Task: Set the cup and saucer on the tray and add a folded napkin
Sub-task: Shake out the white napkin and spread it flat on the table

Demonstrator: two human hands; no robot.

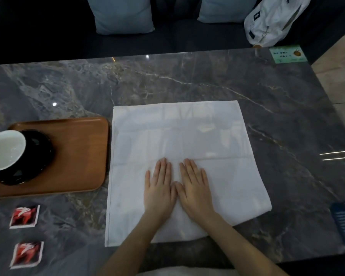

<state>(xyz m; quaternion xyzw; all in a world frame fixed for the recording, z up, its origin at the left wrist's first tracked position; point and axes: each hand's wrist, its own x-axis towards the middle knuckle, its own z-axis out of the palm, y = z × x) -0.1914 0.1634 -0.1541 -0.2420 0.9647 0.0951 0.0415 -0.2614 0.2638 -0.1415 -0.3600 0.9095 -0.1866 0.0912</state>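
Pressing napkin (179,136) flat: left hand (159,188), right hand (195,188), fingers spread, grasping nothing; no readable writing.

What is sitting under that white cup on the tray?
A black saucer sits under the cup, and the wooden tray lies under both. The cup hides the saucer's middle, so that part cannot be seen.

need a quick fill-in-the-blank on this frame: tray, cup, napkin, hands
1. The cup stands on a black ____.
2. The saucer sits on the wooden ____.
3. Both hands, left hand and right hand, press flat on the white ____.
4. The napkin lies to the ____ of the tray.

Missing: saucer; tray; napkin; right
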